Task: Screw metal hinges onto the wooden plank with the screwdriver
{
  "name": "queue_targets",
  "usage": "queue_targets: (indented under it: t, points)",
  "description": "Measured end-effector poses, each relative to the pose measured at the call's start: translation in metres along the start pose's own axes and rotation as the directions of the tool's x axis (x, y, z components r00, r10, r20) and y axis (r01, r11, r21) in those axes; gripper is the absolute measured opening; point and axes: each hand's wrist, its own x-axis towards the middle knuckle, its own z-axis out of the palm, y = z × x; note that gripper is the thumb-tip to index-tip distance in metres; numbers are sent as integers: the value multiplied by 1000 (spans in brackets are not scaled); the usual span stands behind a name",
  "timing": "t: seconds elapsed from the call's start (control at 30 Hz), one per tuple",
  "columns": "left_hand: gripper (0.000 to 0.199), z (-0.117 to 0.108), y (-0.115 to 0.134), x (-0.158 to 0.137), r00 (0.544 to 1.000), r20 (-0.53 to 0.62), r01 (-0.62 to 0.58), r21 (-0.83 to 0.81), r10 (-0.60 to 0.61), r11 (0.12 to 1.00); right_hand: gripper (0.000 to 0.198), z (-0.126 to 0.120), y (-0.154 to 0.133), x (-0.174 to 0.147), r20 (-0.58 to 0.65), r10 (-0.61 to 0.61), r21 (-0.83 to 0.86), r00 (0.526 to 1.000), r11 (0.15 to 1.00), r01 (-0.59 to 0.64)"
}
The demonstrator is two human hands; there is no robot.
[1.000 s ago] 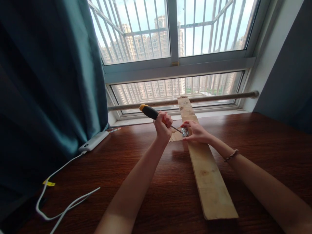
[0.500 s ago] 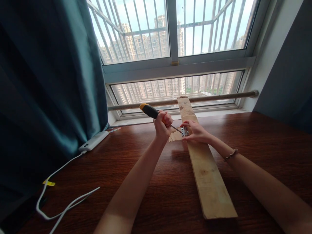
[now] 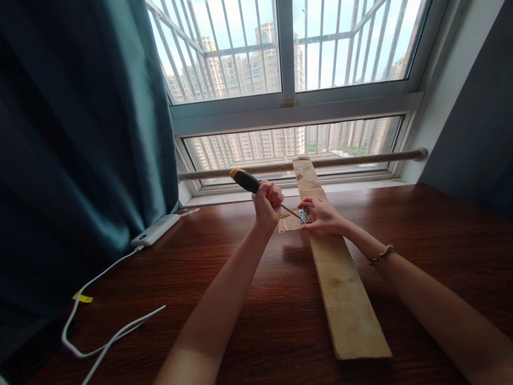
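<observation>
Far on the surface point(image 3: 401, 214), left hand point(image 3: 267, 203) is gripping the screwdriver point(image 3: 245, 181) against a hinge point(image 3: 304, 216) that right hand point(image 3: 325, 216) is grasping, presumably steadying.

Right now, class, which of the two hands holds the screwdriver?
The left hand, closed round the black-and-yellow screwdriver. The right hand, nearer the bracelet, instead frames the metal fitting.

This looks like a room in a high-rise home, with a long blue curtain point(image 3: 100, 107) hanging on the left, a glossy wood-grain bench point(image 3: 420, 256) beneath a sliding window point(image 3: 285, 48) on the far side, and apartment towers point(image 3: 267, 37) standing outside beyond metal bars point(image 3: 334, 59).
</observation>
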Motion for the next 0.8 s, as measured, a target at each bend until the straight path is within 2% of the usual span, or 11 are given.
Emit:
queue_targets:
  t: [0.4, 0.8]
  points:
    - [41, 2, -2, -1, 998, -32, -44, 21, 45, 999, 60, -1, -2, 0, 6, 3, 11, 1000, 1000, -3]
    - [38, 1, -2, -1, 999, 22, -34, 23, 34, 999, 60, -2, -3, 0, 13, 9, -14, 1000, 1000, -9]
